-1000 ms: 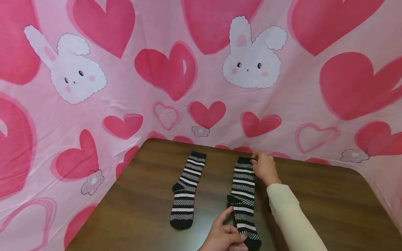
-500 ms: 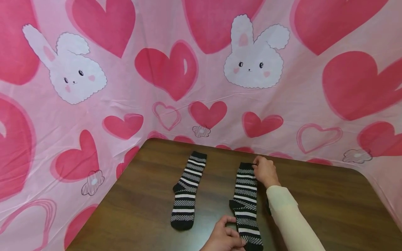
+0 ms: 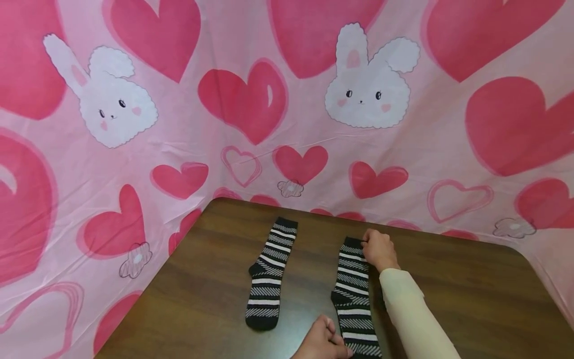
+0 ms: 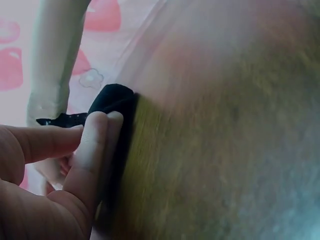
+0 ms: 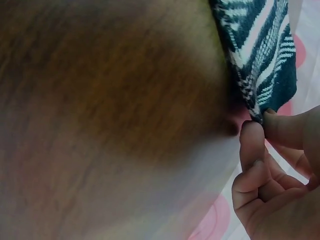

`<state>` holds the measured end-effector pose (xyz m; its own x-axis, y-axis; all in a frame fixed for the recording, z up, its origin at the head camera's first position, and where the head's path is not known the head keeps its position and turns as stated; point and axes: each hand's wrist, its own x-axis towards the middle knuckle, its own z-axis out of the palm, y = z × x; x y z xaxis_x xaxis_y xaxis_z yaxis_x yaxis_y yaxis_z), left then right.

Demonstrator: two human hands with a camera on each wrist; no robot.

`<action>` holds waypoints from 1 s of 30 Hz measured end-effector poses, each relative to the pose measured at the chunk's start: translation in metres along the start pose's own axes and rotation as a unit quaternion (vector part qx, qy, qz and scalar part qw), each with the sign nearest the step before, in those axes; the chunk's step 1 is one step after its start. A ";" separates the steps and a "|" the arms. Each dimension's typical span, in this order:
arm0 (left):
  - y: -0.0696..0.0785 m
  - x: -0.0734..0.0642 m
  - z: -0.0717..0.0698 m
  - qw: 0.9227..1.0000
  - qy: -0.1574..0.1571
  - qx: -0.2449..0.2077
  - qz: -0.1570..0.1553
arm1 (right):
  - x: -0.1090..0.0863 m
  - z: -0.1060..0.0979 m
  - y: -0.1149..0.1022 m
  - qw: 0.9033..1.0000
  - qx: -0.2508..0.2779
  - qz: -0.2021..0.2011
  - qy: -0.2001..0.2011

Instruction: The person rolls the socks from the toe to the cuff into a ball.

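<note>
Two black socks with white stripes lie lengthwise on a dark wooden table [image 3: 471,289]. The left sock [image 3: 269,274] lies alone and flat. My right hand [image 3: 378,248] pinches the cuff of the right sock [image 3: 354,289] at its far end; the right wrist view shows my right hand [image 5: 260,125] with fingertips [image 5: 252,132] nipping the striped sock [image 5: 260,50] at its edge. My left hand [image 3: 325,341] grips the toe end at the bottom of the head view. In the left wrist view my left hand [image 4: 95,145] holds the black toe of the sock [image 4: 112,100].
A pink cloth [image 3: 251,99] printed with red hearts and white rabbits hangs behind and around the table. The table's far edge meets the cloth just past the socks. Bare wood [image 3: 193,309] lies left of the left sock and right of my cream sleeve [image 3: 412,319].
Both hands have drawn the right sock a little toward me along the table. My left hand has slid lower in the head view. The left sock has stayed put.
</note>
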<state>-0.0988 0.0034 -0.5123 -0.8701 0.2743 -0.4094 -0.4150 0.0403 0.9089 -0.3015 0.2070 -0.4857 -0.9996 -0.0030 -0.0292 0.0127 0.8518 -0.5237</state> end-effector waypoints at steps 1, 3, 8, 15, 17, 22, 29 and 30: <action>0.000 0.000 -0.002 1.000 -0.004 0.002 -0.001 | 0.000 0.000 0.000 1.000 -0.001 0.000 -0.003; 0.000 0.000 -0.005 1.000 -0.007 0.016 0.001 | 0.001 0.000 -0.002 1.000 -0.005 0.000 -0.009; 0.002 -0.003 -0.020 0.998 0.014 0.055 0.028 | 0.006 0.001 -0.009 1.000 -0.031 -0.004 -0.003; 0.017 -0.020 -0.058 0.999 0.031 -0.007 0.044 | 0.014 0.005 -0.028 0.999 -0.041 -0.021 -0.002; 0.024 -0.025 -0.071 0.997 0.051 -0.013 0.062 | 0.016 0.009 -0.036 0.999 -0.040 -0.027 -0.005; 0.037 -0.039 -0.105 0.985 0.119 0.045 0.120 | 0.022 0.023 -0.062 0.998 -0.043 -0.043 -0.007; 0.039 -0.055 -0.148 0.882 0.291 0.363 0.073 | 0.034 0.052 -0.108 0.996 -0.058 -0.067 -0.016; 0.038 -0.056 -0.152 0.872 0.299 0.384 0.054 | 0.036 0.056 -0.114 0.996 -0.057 -0.069 -0.018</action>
<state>-0.1061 -0.1563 -0.4666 -0.9714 -0.2247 -0.0765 -0.2212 0.7403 0.6348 -0.3370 0.0805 -0.4743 -0.9898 -0.1420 0.0053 -0.1308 0.8957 -0.4250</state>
